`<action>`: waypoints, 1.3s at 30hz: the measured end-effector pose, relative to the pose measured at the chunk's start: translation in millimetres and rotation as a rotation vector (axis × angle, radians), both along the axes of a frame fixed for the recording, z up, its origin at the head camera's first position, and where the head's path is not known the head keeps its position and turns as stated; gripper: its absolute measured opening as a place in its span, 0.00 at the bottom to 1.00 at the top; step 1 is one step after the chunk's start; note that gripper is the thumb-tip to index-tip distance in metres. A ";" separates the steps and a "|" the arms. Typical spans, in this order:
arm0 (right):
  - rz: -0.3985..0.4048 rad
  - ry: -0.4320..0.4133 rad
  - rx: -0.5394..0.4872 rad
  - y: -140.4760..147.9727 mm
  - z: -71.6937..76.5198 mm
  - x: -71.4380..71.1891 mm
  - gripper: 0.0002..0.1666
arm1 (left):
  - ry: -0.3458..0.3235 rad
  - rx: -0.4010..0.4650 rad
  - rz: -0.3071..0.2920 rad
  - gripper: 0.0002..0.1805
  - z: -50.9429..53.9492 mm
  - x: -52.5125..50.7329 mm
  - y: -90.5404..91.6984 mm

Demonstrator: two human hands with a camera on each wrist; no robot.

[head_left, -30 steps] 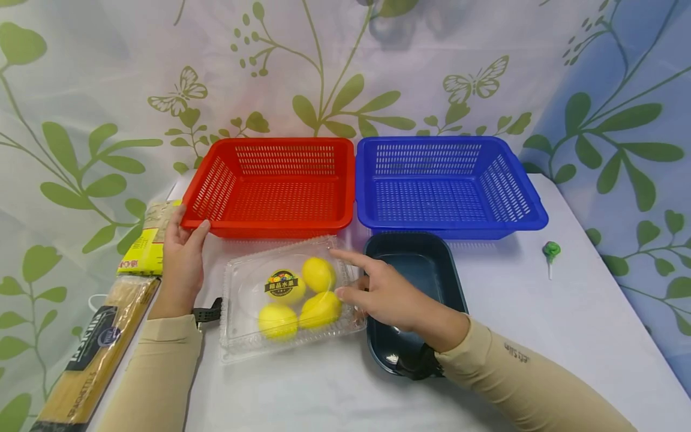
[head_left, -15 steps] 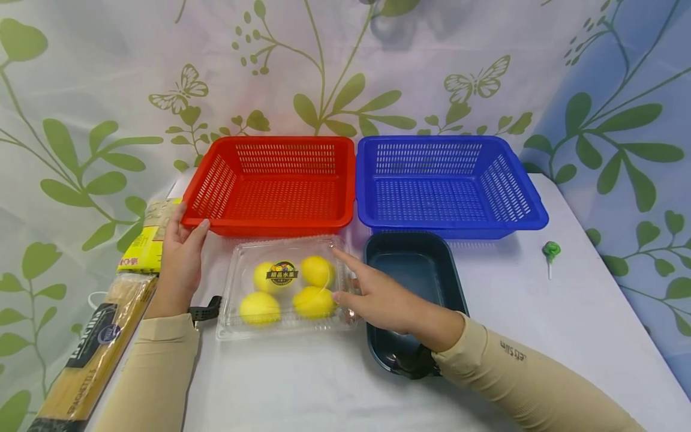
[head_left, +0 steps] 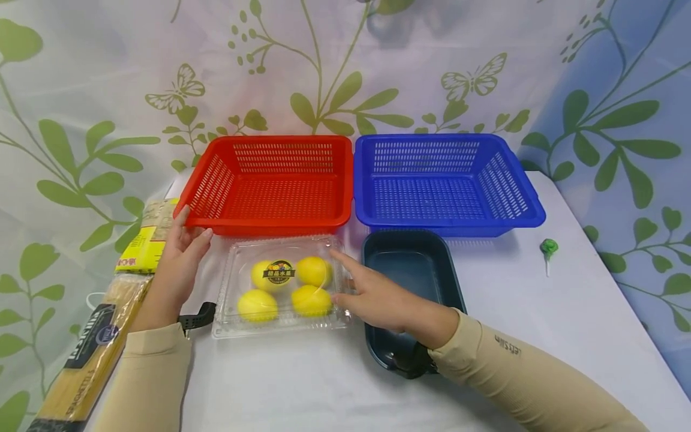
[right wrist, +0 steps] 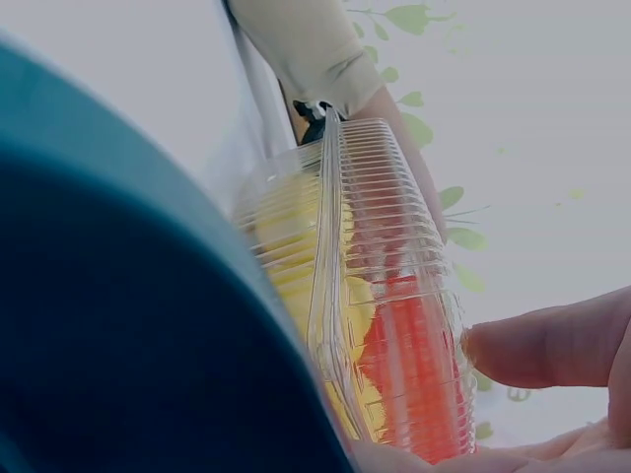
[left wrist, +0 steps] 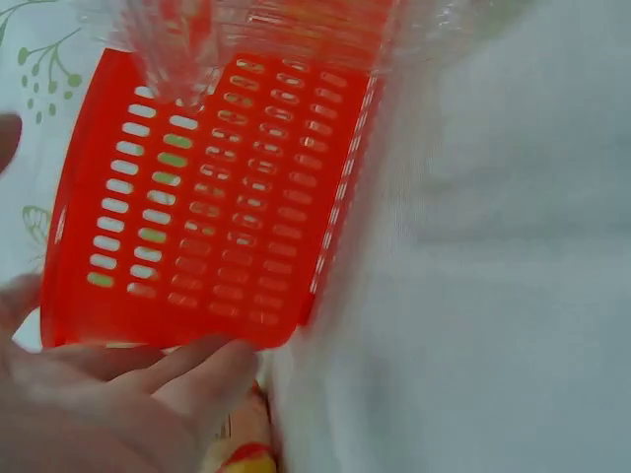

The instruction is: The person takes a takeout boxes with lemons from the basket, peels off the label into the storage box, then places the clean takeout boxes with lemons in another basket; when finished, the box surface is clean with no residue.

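Observation:
A clear plastic clamshell box (head_left: 229,306) lies flat on the table with several yellow lemons (head_left: 258,305) inside and a dark fruit label on its lid. My right hand (head_left: 385,300) holds the box's right end: the thumb (right wrist: 537,345) is against the lid, while the index finger stretches along the side toward the back corner. Part of the other fingers is hidden. My left hand (head_left: 175,258) is at the front left corner of the red basket (head_left: 270,227), its fingers loosely extended at the rim.
Right of the red basket stands a blue basket (head_left: 448,227). A dark blue dish (head_left: 412,270) sits under my right wrist. A green lollipop (head_left: 549,247) lies far right. Along the left edge are a yellow packet (head_left: 143,246) and a spaghetti pack (head_left: 92,354).
The clamshell box has gone from tilted to lying flat, shifting slightly left and back, with the lemons spreading out. My left hand has drawn slightly toward me and its thumb has spread.

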State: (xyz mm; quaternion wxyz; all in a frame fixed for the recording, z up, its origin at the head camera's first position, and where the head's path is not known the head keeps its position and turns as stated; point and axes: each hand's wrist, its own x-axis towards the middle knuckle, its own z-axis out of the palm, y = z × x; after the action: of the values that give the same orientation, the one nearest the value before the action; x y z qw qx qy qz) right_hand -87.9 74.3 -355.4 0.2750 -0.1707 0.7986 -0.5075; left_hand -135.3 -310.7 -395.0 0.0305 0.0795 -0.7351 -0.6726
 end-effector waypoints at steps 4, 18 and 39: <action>-0.003 -0.004 -0.008 0.5 0.3 -0.8 0.49 | -0.032 -0.081 -0.122 0.44 -2.7 11.0 -1.9; -0.013 -0.027 -0.040 -1.5 -2.6 -2.6 0.49 | 0.175 -0.270 -0.694 0.45 -23.2 32.3 1.1; 0.002 0.053 0.028 -2.1 2.2 3.4 0.51 | 0.143 -0.434 -0.650 0.47 -19.8 39.8 0.0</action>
State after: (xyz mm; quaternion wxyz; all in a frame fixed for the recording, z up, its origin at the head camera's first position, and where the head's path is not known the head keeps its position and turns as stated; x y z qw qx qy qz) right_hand -84.5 72.2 -353.2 0.2567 -0.1809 0.8124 -0.4914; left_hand -95.5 -310.7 -414.8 -0.1167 -0.2128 -0.8431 -0.4798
